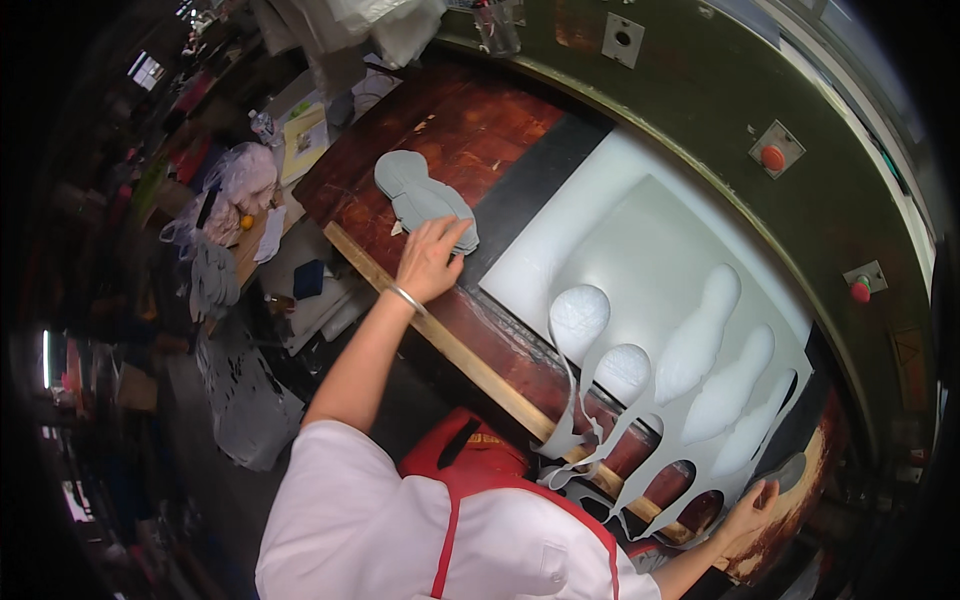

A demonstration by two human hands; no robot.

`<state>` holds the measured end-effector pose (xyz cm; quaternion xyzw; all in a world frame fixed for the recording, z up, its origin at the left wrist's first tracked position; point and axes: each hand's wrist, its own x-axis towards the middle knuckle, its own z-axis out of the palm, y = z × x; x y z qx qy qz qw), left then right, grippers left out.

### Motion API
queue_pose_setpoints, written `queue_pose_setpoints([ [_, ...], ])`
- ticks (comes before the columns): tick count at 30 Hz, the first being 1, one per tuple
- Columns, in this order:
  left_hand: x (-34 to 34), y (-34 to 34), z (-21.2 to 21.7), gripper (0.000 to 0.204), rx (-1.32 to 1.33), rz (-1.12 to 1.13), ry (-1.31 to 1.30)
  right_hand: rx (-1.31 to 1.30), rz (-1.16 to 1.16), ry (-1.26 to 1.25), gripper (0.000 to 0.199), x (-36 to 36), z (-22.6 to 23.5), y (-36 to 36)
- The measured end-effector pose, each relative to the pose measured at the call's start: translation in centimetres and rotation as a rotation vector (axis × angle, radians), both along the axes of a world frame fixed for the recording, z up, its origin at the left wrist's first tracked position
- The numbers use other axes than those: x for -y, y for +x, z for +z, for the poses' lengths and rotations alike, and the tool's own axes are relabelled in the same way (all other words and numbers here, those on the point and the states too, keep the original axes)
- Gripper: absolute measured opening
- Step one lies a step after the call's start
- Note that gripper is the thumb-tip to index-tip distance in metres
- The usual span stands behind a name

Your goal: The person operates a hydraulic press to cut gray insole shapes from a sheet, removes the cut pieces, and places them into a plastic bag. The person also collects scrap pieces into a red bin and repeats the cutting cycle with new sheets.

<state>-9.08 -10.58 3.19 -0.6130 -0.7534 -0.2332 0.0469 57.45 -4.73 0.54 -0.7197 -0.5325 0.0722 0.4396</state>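
Grey soles (412,185) lie stacked on the red-brown worktop (490,105), left of centre in the upper half of the frame. Our left hand (430,262) touches the stack's lower end, its grip loosely spread. At lower right, our right hand (752,512) has a darker grey piece (790,470) at its fingertips; we cannot tell whether that grip pinches it. Between our hands, a grey sheet (640,235) with sole-shaped holes lies on a white board (535,240), its cut strips drooping over the wooden rail (470,372).
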Motion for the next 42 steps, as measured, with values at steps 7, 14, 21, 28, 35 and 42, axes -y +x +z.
queue_pose_setpoints([
  [7, -0.9, -7.7, -0.3, 0.060, -0.184, -0.154, -0.338, -0.088, 0.053, 0.036, 0.035, 2.2, 4.0, -7.1],
  [14, -8.5, -14.0, -2.8, 0.055, 0.144, -0.569, -0.410, 0.001, 0.041, 0.202, 0.028, 6.3, 6.4, -17.2],
  [21, -12.6, -14.5, -1.8, 0.070, -0.202, -0.957, -0.707, 0.038, 0.054, 0.195, 0.021, 12.6, 7.6, -40.2],
  [28, -9.6, -15.8, -3.3, 0.074, -0.041, -0.934, -0.464, -0.156, 0.279, -0.183, 0.030, 10.2, 8.0, -51.6],
  [35, -0.5, -19.9, 3.6, 0.052, 0.679, -0.785, 0.096, -0.296, 0.563, -0.133, 0.047, 8.6, 6.5, -62.9],
  [42, 6.1, -22.0, 9.4, 0.048, 1.167, -0.545, 0.630, -0.297, 0.729, -0.114, 0.050, 9.0, 7.3, -71.8],
])
